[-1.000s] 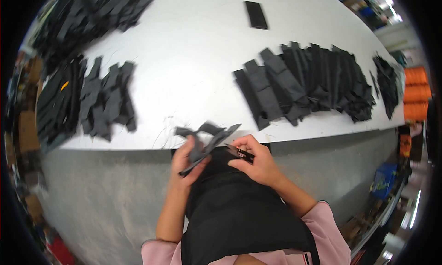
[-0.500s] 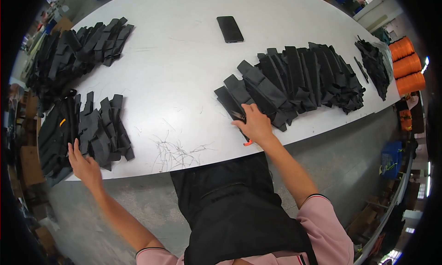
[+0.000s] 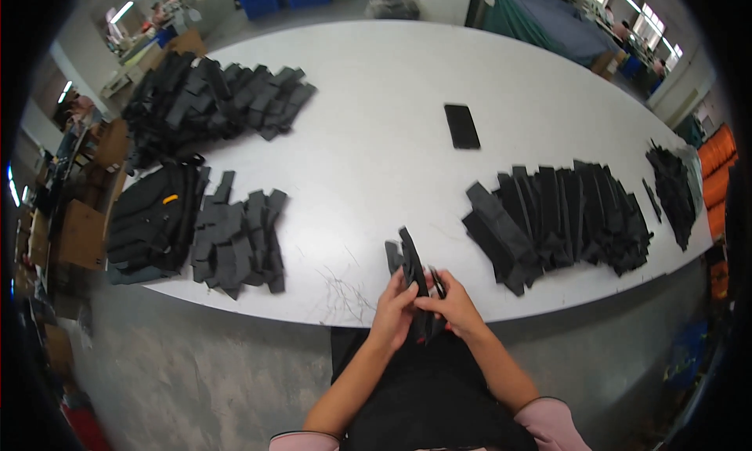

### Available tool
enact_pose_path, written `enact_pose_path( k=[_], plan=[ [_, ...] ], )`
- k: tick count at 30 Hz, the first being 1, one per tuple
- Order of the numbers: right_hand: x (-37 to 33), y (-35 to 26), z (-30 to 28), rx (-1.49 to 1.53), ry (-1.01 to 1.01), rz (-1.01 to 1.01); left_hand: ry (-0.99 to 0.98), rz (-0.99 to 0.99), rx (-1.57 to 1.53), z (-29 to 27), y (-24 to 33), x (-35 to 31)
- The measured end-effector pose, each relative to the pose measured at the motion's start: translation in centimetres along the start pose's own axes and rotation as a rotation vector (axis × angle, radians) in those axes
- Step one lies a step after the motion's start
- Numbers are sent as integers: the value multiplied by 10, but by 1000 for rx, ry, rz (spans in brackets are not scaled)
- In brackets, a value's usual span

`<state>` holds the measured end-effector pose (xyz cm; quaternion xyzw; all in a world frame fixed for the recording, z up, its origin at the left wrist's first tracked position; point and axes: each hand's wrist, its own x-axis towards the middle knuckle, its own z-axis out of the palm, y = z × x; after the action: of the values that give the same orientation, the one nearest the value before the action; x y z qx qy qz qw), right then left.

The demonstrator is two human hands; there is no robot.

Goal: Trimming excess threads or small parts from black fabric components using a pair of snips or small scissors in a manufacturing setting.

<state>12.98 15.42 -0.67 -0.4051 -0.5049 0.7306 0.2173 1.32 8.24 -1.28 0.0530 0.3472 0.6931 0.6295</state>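
Left hand (image 3: 393, 311) pinching black strips (image 3: 411, 257), right hand (image 3: 458, 307) gripping dark tool (image 3: 436, 282) (mostly hidden)

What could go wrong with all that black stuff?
The left hand holds black fabric beside the right hand, which seems to hold a small dark tool; if it's sharp, a finger might get nicked. Loose threads on the white table could stick to the fabric. The front-left pile of dark pieces lies near the table's edge, so a bump might knock some off.
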Motion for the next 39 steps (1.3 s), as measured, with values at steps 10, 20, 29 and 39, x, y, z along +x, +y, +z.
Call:
enact_pose_path(
  k=[10,20,29,39],
  plan=[
    [11,21,17,-343,190,-442,215,391,1025,-8,-30,-11],
    [1,22,8,-641,165,-603,126,318,826,-57,-4,-24],
    [6,-18,5,-160,113,-98,123,595,996,-20,14,4],
    [13,18,-6,-202,111,-208,165,94,359,-22,79,34]
  ],
)
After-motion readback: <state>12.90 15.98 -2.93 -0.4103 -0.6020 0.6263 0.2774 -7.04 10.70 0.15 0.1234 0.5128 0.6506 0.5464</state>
